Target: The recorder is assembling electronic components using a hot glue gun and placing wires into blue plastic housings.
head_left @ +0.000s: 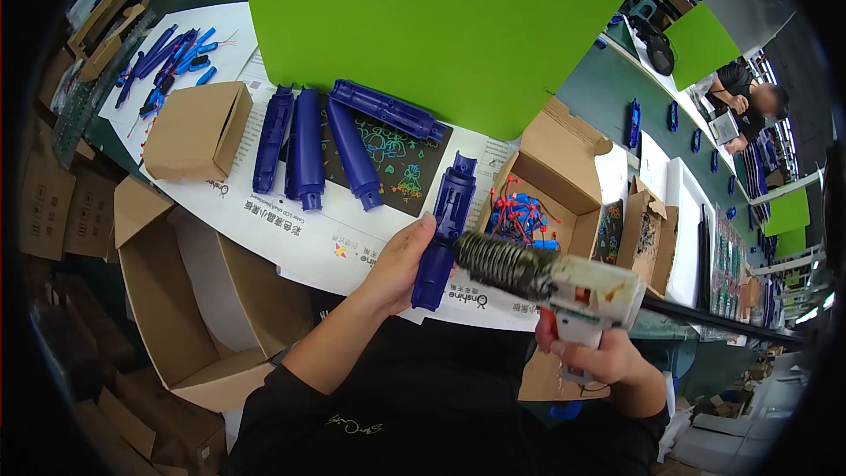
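Observation:
Between the thumb and fingers of my left hand (401,264) is a dark blue plastic shell half (447,229), hollow side up, its inner ribs showing. My right hand (608,357) is wrapped round the handle of a grimy white glue gun (590,291) with a red trigger and a coil-wrapped barrel. The barrel's tip meets or nearly meets the shell's right side; the exact contact is hidden. Beyond my left hand lie more blue shells, among them an open-side-up half (274,141), a rounded one (306,150) and a slanting one (354,154).
A green panel (423,26) stands at the back. An open carton (564,167) with blue cells and red wires is at right; a closed small box (196,132) sits at left. Below the table's left edge is a big open carton (167,300). Another person (745,97) sits far right.

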The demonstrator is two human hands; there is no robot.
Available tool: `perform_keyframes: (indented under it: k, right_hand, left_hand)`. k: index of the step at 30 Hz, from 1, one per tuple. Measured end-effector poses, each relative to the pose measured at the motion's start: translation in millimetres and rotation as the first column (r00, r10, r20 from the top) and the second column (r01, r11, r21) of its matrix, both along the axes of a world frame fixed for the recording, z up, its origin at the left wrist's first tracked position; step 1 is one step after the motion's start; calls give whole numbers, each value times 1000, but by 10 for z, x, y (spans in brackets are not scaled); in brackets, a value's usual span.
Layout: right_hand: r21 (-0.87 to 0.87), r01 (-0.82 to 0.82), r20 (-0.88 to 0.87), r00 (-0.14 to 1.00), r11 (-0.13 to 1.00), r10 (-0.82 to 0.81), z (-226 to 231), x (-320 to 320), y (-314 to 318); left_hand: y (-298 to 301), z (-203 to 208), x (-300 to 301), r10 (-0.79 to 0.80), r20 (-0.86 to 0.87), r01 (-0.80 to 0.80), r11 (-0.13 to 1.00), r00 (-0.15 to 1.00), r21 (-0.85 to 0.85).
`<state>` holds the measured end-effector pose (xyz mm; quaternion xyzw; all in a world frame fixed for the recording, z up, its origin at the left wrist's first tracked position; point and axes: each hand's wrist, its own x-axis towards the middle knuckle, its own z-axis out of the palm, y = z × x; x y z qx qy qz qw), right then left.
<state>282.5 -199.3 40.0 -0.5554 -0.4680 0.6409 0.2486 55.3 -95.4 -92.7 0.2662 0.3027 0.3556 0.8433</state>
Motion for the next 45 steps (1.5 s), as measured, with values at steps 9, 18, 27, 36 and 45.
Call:
perform_keyframes:
  k: [9,18,27,36,45]
  right_hand:
    - [88,196,32,979,977,-199,100,-62,134]
    - [-58,206,94,975,977,-200,140,-20,5]
    - [99,214,116,967,972,-225,128,15,240]
    - [96,192,-10,981,977,-192,137,105,278]
    - [286,455,-203,889,843,-411,184,249,77]
  left_hand:
    - [-19,46,26,-15,58,8,993,998,116]
    - [-6,29,-2,-35,0,35,998,999,50]
    - [-21,0,32,-17,-15,20,989,1000,149]
    - [0,-6,23,-37,-19,38,996,999,83]
    - [-58,-97,-68,156,397,-194,979,904,57]
